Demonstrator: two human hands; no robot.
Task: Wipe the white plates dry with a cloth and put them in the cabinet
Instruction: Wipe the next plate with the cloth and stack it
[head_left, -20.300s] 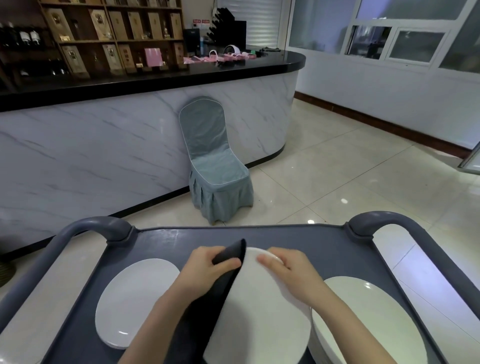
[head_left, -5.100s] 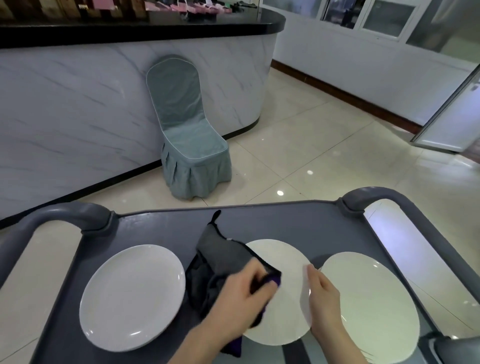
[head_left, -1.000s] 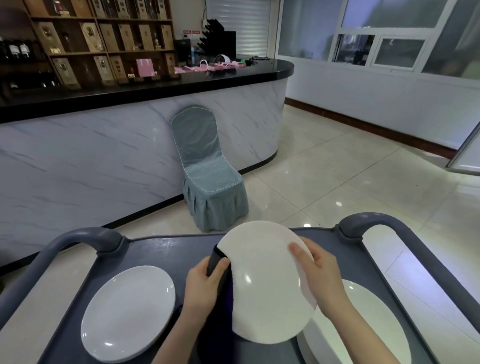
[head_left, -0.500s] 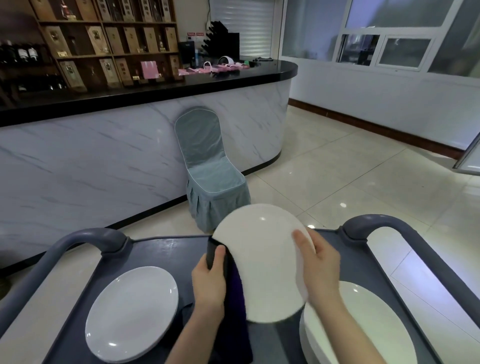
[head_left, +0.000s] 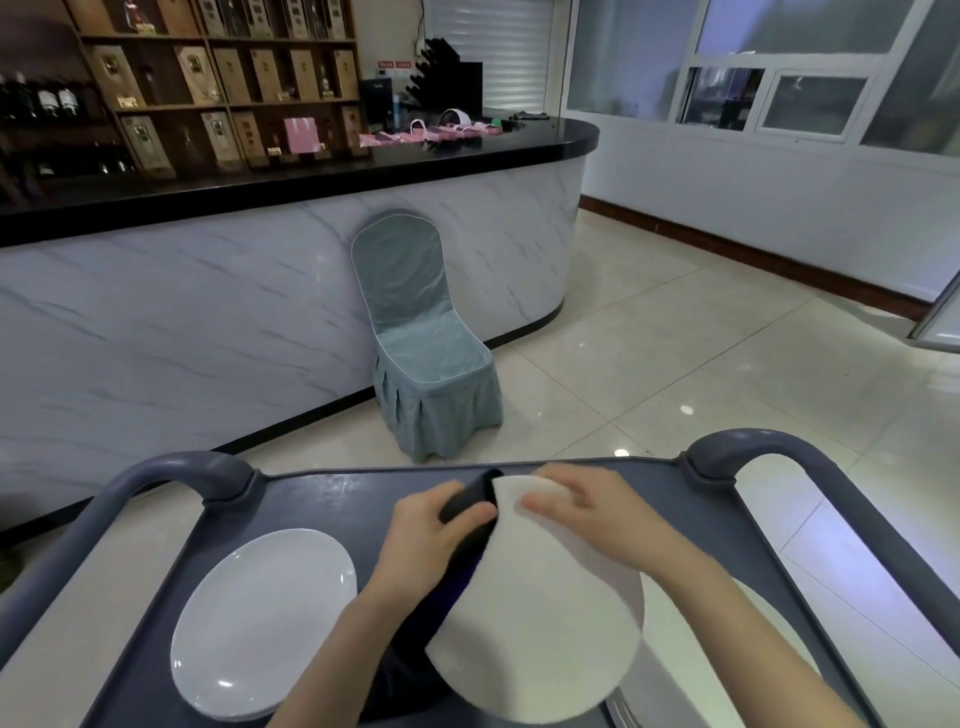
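Gripped round white ceramic plate (head_left: 540, 634) at far rim with curled right hand (head_left: 587, 512); clutched dark folded cloth (head_left: 465, 506) against its left edge with left hand (head_left: 426, 530); held plate tilted above grey cart (head_left: 337, 499).

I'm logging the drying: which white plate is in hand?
The middle plate, tilted above the cart: left hand holds the dark cloth on its edge, right hand grips its top. The left plate lies flat.

We faced a curved marble-fronted counter (head_left: 208, 322) with a black top, and a chair in a grey-blue cover (head_left: 426, 343) stood against it. Behind it we saw wooden shelves (head_left: 218, 78) of boxed bottles. Glossy cream floor tiles (head_left: 675, 374) carried bright spots of light, and windows (head_left: 779, 98) ran along the white wall (head_left: 779, 208) on the right.
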